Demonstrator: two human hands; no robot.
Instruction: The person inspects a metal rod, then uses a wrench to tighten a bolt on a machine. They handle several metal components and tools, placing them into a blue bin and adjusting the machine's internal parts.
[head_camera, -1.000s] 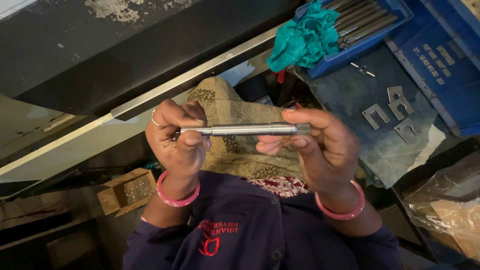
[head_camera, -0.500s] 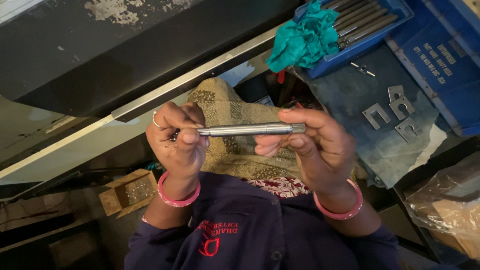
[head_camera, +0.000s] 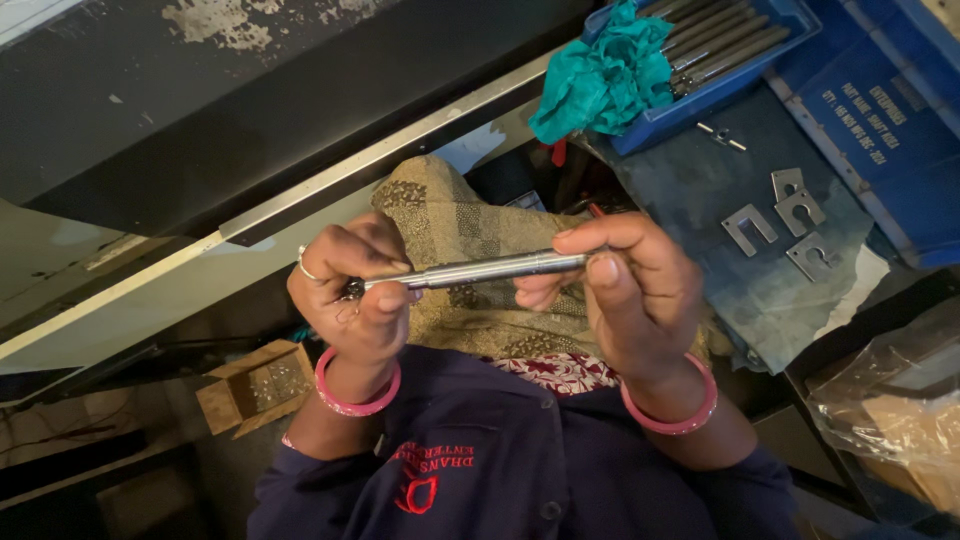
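Note:
I hold a slim, shiny metal rod (head_camera: 480, 270) level in front of my chest, one hand on each end. My left hand (head_camera: 350, 300), with a ring on one finger, is closed around the rod's left end. My right hand (head_camera: 640, 290) pinches the right end between thumb and fingers, and the thumb covers the tip. A pink bangle sits on each wrist. Below the rod lies a patterned beige cloth (head_camera: 450, 220) on my lap.
A blue tray (head_camera: 745, 75) with several more metal rods stands at the upper right, with a teal rag (head_camera: 600, 80) bunched on its edge. Flat U-shaped metal plates (head_camera: 790, 220) lie on a blue sheet. A small cardboard box (head_camera: 255, 385) sits lower left, a plastic bag (head_camera: 900, 400) lower right.
My right thumb has slid over the rod's right end, which showed before. Both hands keep their hold and have barely shifted.

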